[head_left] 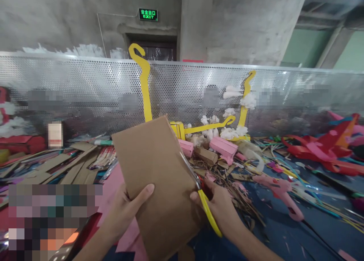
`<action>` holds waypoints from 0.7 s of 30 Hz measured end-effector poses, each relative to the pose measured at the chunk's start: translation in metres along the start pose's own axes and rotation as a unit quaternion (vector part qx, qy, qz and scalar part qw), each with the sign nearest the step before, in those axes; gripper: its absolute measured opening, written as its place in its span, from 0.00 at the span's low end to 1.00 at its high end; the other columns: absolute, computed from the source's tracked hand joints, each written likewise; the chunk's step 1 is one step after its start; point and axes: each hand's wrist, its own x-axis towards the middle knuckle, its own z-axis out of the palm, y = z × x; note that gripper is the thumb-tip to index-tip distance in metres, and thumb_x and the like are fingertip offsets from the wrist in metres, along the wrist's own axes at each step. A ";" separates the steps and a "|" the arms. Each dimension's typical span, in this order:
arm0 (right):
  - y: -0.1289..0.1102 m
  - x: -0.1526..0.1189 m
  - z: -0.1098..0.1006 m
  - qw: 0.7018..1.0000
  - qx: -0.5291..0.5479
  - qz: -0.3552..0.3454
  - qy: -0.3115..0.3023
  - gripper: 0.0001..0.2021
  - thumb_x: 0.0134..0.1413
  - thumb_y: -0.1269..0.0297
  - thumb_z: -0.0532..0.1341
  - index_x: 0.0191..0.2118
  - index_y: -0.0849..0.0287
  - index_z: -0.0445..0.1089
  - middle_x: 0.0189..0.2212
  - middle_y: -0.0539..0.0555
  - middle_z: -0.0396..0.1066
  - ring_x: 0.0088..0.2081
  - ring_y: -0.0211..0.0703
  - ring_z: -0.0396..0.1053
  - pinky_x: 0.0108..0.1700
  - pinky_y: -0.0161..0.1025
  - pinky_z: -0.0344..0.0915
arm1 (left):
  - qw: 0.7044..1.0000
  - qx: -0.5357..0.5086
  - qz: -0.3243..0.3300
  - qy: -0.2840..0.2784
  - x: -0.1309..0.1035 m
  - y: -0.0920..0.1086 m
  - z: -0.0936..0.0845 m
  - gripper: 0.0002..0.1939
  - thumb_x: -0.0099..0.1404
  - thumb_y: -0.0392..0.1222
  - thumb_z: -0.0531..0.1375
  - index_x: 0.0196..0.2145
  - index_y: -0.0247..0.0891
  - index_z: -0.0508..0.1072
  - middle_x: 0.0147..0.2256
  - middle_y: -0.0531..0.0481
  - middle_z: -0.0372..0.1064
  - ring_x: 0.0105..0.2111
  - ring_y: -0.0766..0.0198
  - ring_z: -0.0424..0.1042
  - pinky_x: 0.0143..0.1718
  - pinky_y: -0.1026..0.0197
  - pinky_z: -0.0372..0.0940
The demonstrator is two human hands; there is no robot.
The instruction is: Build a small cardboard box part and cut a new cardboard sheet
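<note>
A brown sheet of cardboard (pixel 159 170) is held up tilted in front of me. My left hand (pixel 136 208) grips its left edge, thumb lying on the front face and the other fingers hidden behind. In my right hand (pixel 216 200) is a pair of scissors (pixel 207 211) with yellow handles. The metal blades lie along the cardboard's right edge; whether they bite into it I cannot tell. Pink sheet material (pixel 127 238) shows beneath the cardboard on the left.
A pink hot glue gun (pixel 280 191) lies on the blue table at right, its cord running forward. Cardboard scraps (pixel 224 173), pink blocks (pixel 224 147) and strips clutter the surface. Yellow hooked shapes (pixel 145 86) stand against a perforated metal panel (pixel 182 86). Red-pink pieces (pixel 327 143) lie far right.
</note>
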 end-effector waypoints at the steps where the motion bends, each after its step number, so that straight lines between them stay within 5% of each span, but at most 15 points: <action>1: 0.000 0.000 0.000 1.000 0.000 -0.007 0.000 0.22 0.50 0.44 0.64 0.38 0.61 0.71 0.28 0.52 0.71 0.29 0.42 0.64 0.30 0.36 0.59 | 1.000 0.001 0.004 0.001 0.000 0.000 0.000 0.34 0.59 0.50 0.68 0.61 0.40 0.68 0.55 0.40 0.74 0.53 0.46 0.75 0.52 0.51 0.73; 7: -0.009 -0.001 -0.001 0.997 -0.027 -0.069 0.034 0.21 0.53 0.49 0.65 0.46 0.58 0.67 0.35 0.54 0.73 0.35 0.45 0.68 0.36 0.37 0.63 | 1.000 0.019 0.008 -0.020 -0.002 0.000 0.000 0.26 0.60 0.51 0.68 0.53 0.38 0.75 0.53 0.39 0.75 0.52 0.45 0.75 0.51 0.50 0.73; 16: -0.021 0.015 -0.008 0.992 -0.104 -0.014 0.073 0.21 0.48 0.42 0.66 0.28 0.58 0.68 0.22 0.50 0.69 0.26 0.41 0.61 0.26 0.36 0.54 | 1.000 0.014 0.000 -0.020 -0.006 0.009 0.010 0.23 0.56 0.53 0.69 0.46 0.37 0.80 0.48 0.39 0.78 0.48 0.43 0.77 0.46 0.51 0.75; 21: -0.010 0.012 -0.017 0.993 -0.101 -0.042 0.042 0.20 0.54 0.48 0.63 0.42 0.61 0.70 0.33 0.55 0.75 0.33 0.46 0.68 0.34 0.39 0.63 | 1.000 -0.012 -0.003 0.013 -0.005 0.011 0.008 0.23 0.55 0.53 0.70 0.45 0.37 0.80 0.48 0.40 0.78 0.49 0.44 0.77 0.47 0.51 0.75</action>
